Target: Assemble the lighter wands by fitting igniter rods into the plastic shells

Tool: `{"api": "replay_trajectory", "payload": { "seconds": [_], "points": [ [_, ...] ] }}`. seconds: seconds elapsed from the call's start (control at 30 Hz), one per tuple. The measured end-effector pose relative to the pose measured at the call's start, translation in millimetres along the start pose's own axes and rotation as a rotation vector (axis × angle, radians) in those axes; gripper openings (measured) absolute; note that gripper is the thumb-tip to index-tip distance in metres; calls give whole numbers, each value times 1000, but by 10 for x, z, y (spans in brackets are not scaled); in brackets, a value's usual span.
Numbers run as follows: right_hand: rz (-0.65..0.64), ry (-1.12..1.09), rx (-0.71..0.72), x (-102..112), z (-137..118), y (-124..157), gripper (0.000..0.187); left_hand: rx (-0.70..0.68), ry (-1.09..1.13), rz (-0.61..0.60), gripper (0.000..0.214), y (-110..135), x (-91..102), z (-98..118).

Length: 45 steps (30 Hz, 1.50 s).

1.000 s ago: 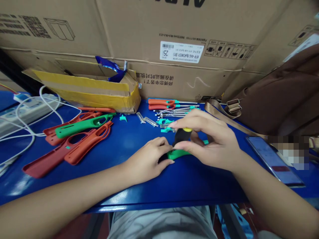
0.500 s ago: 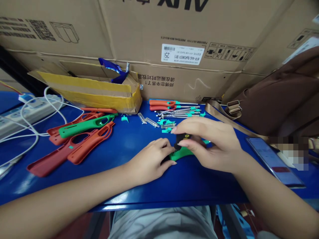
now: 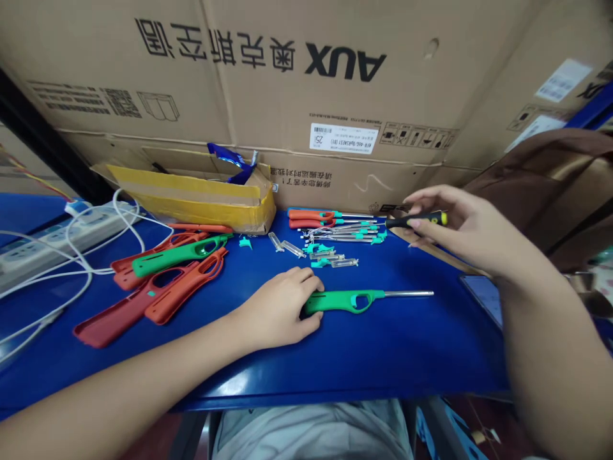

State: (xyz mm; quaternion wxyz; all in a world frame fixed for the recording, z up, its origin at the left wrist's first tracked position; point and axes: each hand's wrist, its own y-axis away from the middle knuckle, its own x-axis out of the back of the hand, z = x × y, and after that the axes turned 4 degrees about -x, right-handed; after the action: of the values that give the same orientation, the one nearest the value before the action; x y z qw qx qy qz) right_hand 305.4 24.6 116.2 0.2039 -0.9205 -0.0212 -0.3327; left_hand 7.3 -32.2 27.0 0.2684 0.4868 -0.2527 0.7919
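Observation:
A green long-necked lighter [image 3: 339,301] lies on the blue table, its metal tube pointing right. My left hand [image 3: 283,308] is closed around its handle end. Up and to the right, my right hand [image 3: 460,223] holds a black and yellow screwdriver [image 3: 412,220] between thumb and fingers, apart from the lighter. The screwdriver's tip is hard to make out against the metal tubes behind it. Beyond the lighter lie small clear tanks [image 3: 293,249] and teal triggers [image 3: 322,250]. Two orange lighters [image 3: 311,220] and several loose metal tubes [image 3: 357,233] lie behind these.
Orange, red and green lighter shells [image 3: 179,255] are piled at left, near a white power strip [image 3: 62,233] and its cables. An opened yellow-taped box [image 3: 191,204] stands behind. A phone [image 3: 483,297] and brown bag [image 3: 541,198] are at right; a large carton [image 3: 287,96] forms the back.
My right hand has lifted the screwdriver away from the green lighter, up and to the right. My left hand still holds the lighter. The camera view has tilted upward.

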Motion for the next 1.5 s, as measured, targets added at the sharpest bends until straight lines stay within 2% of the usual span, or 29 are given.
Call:
{"api": "replay_trajectory", "payload": {
  "seconds": [0.1, 0.17, 0.23, 0.33, 0.43, 0.53, 0.73, 0.83, 0.9, 1.03, 1.13, 1.23, 1.5],
  "points": [
    [-49, 155, -180, 119, 301, -42, 35, -40, -11, 36, 48, -24, -66, -30],
    [-133, 245, -259, 140, 469, -41, 34, -77, -20, 24, 39, -49, -111, -51],
    [-271, 229, -324, 142, 597, -23, 40, -84, -35, -5, 30, -65, -114, -63],
    [-420, 378, -235, 127, 740, 18, 41, -83, -44, -58, 23, -59, -25, -75],
    [-528, 474, -136, 81, 855, 52, 33, -86, -25, -89, 21, -37, 140, -101],
    [-591, 480, -99, 23, 926, 65, 26, -79, 9, -7, 24, -46, 352, -172],
    [-566, 481, -45, -42, 925, 64, 25, -41, -136, 229, 32, -287, 812, -492],
    [-549, 484, -29, -91, 911, 65, 18, 54, -202, 291, 34, -523, 898, -652],
    [-524, 489, -16, -134, 897, 68, 15, 76, -227, 279, 33, -705, 871, -743],
    [-478, 500, 13, -212, 878, 84, 25, 124, -269, 264, 29, -1066, 732, -925],
    [-472, 497, 35, -248, 906, 100, 25, 154, -293, 238, 27, -1262, 660, -1049],
    [-467, 494, 49, -268, 960, 111, 23, 159, -302, 207, 36, -1364, 626, -1136],
    [-442, 492, 64, -323, 961, 117, 23, 207, -316, 184, 35, -1407, 558, -1242]
  ]
}}
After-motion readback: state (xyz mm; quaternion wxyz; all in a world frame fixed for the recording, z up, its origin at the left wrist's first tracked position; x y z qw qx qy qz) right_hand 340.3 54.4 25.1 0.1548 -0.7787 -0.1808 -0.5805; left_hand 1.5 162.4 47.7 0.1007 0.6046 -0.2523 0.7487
